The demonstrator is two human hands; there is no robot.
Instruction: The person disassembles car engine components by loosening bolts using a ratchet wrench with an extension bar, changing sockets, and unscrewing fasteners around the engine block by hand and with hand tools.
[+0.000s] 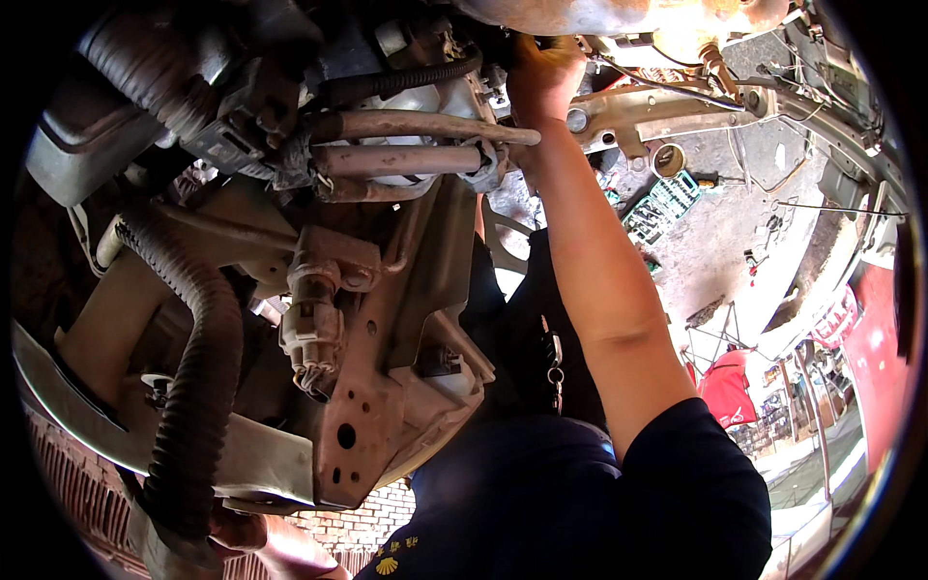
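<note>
My right arm stretches up past the vehicle's parts, and my right hand [546, 82] is closed in the dark gap under a rusty, rounded metal part [628, 14]. Whatever its fingers hold is hidden. Beside that wrist run two thick, dusty pipes [406, 159]. At the lower left my left hand [238, 531] is beside the bottom of a black ribbed hose [198, 387], partly covered by the metalwork; its fingers cannot be made out. Between the hands are a metal bracket with holes [348, 425] and an electrical connector [314, 329] with wires.
Beyond my right arm, an open teal tool case [665, 206] lies on the grey floor near a round, open-topped container [667, 159]. A long metal beam [667, 106] crosses the upper right. A red cloth-like item [725, 389] is farther off. Dark housings [87, 145] crowd the upper left.
</note>
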